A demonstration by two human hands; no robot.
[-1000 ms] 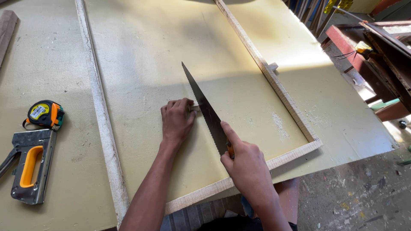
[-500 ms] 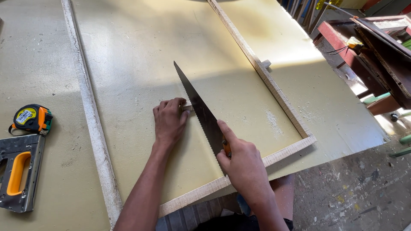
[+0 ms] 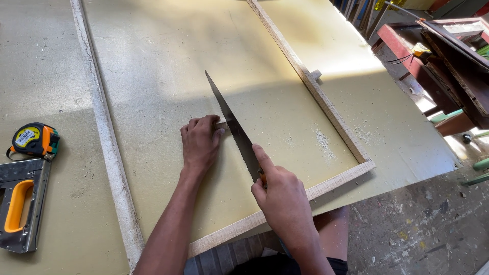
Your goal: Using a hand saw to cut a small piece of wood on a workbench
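Here the right hand (image 3: pixel 285 201) is closed round the handle of a saw (image 3: pixel 234 130), forefinger laid along the blade, which slants away across the board (image 3: pixel 168 66). Just beyond it the left hand (image 3: pixel 199 142) lies palm down, fingers curled over a small wood block (image 3: pixel 221 124) — pinning it to the board right where the saw's teeth meet it. Both hands work inside a frame (image 3: pixel 326 107) of pale wood strips lying flat on the board, whose near strip runs under the person's wrists.

The step in hand looks to be the cut itself: the blade sits against the block beside the left fingertips. How deep the kerf has gone cannot be told. The next stroke seems to call for a steady, short pull with the block held hard — and the fingers kept clear of the teeth.

Off to the left lie a staple gun (image 3: pixel 20 206) and, past it, a tape measure (image 3: pixel 34 140). Sawdust (image 3: pixel 323 141) speckles the board near the frame's right strip.
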